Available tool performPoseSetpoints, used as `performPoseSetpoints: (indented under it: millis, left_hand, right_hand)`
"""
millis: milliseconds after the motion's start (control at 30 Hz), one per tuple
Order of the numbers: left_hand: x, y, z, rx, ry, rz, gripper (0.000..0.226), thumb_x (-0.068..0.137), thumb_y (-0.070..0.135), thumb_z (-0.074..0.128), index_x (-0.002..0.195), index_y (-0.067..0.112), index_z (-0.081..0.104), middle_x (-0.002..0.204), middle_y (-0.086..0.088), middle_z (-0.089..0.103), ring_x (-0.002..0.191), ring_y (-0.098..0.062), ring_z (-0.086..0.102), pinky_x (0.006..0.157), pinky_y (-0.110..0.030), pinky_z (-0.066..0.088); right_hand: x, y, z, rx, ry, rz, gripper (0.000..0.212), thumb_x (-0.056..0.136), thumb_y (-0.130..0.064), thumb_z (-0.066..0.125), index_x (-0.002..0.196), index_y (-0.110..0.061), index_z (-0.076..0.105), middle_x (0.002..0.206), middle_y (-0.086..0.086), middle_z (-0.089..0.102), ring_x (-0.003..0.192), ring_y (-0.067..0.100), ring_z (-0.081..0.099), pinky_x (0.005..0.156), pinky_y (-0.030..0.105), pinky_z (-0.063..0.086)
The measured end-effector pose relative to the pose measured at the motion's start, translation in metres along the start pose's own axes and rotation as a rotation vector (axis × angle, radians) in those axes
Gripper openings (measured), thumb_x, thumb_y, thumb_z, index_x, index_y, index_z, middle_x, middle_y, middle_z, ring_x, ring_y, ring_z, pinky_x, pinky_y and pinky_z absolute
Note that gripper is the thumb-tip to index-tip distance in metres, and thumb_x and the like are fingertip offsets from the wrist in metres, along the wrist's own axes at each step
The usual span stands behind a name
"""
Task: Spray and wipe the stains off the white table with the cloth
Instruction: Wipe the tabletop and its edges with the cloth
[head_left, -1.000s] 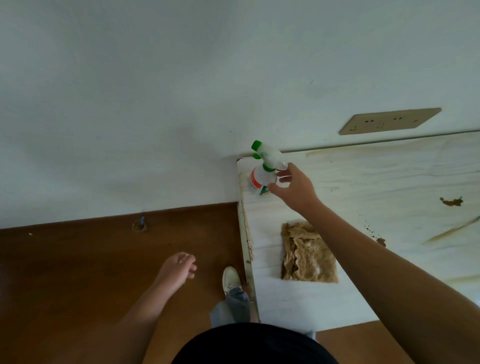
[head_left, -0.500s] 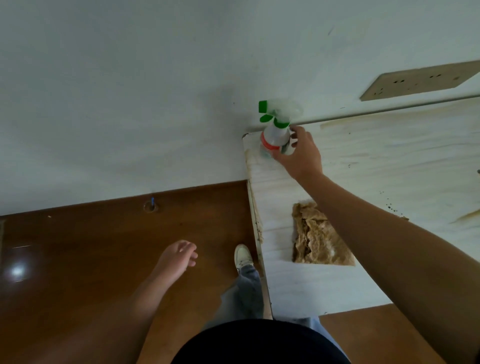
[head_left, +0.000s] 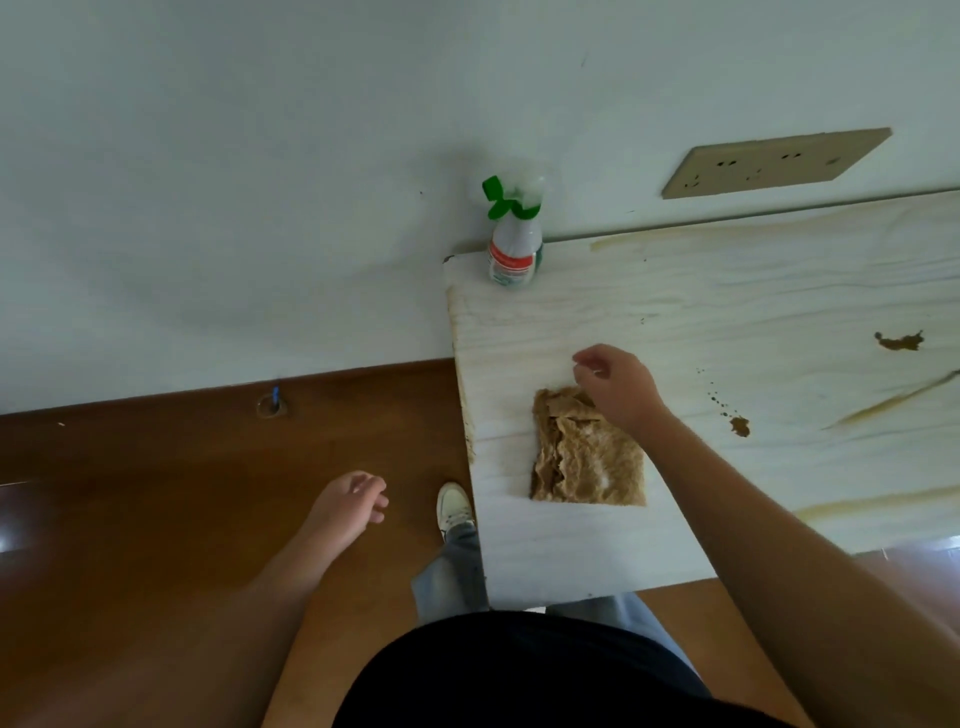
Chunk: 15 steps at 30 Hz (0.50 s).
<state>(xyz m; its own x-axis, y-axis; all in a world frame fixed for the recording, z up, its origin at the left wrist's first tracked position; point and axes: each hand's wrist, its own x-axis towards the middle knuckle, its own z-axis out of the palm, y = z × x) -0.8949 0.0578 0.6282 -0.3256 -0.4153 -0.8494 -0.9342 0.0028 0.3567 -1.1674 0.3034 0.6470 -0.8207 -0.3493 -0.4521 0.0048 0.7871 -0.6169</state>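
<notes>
Hovering above the cloth's (head_left: 587, 457) far end, the right hand (head_left: 621, 387) is loosely curled, empty; the left hand (head_left: 348, 501) hangs relaxed.

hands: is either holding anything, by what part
Nothing is held. The right hand is over the far edge of the cloth without gripping it; the left hand hangs free; the spray bottle stands alone.

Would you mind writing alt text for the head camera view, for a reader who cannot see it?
A person's right hand hovers over the far edge of a crumpled brown cloth lying on a stained white table. A green-topped spray bottle stands upright at the table's far left corner, and the left hand hangs open over the wooden floor.
</notes>
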Motion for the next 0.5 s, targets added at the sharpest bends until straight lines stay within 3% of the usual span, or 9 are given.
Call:
performPoseSetpoints:
  millis: [167, 267, 433, 500]
  left_hand:
    - [-0.025, -0.004, 0.039, -0.055, 0.007, -0.049, 0.026, 0.105, 0.031, 0.050, 0.122, 0.016, 0.063, 0.108, -0.002, 0.071, 0.096, -0.018, 0.069, 0.076, -0.030, 0.051]
    - [-0.045, -0.009, 0.074, -0.030, 0.043, -0.043, 0.027, 0.107, 0.031, 0.047, 0.121, 0.014, 0.061, 0.108, -0.004, 0.070, 0.096, -0.019, 0.069, 0.084, -0.034, 0.053]
    - [-0.085, -0.015, 0.133, -0.064, 0.143, -0.012, 0.025, 0.108, 0.026, 0.045, 0.114, 0.010, 0.063, 0.110, -0.010, 0.070, 0.093, -0.021, 0.067, 0.078, -0.032, 0.053]
    - [-0.100, -0.019, 0.147, -0.099, 0.208, -0.008, 0.028, 0.107, 0.023, 0.046, 0.115, 0.005, 0.065, 0.111, -0.012, 0.071, 0.095, -0.025, 0.066, 0.086, -0.039, 0.053]
  right_hand:
    - [-0.057, 0.049, -0.016, 0.071, 0.029, 0.013, 0.019, 0.093, -0.022, 0.062, 0.109, -0.023, 0.071, 0.096, -0.010, 0.071, 0.090, 0.011, 0.066, 0.080, 0.031, 0.054]
    - [-0.076, 0.078, -0.028, 0.087, 0.019, 0.015, 0.018, 0.094, -0.023, 0.063, 0.111, -0.024, 0.067, 0.099, -0.010, 0.070, 0.090, 0.009, 0.067, 0.076, 0.029, 0.053]
    - [-0.084, 0.112, -0.044, 0.013, -0.089, 0.093, 0.045, 0.093, -0.039, 0.066, 0.132, -0.020, 0.055, 0.118, -0.007, 0.065, 0.096, 0.009, 0.060, 0.080, 0.028, 0.047]
    - [-0.083, 0.115, -0.045, 0.008, -0.157, 0.074, 0.050, 0.091, -0.039, 0.067, 0.135, -0.018, 0.053, 0.121, -0.004, 0.064, 0.101, 0.012, 0.059, 0.082, 0.030, 0.048]
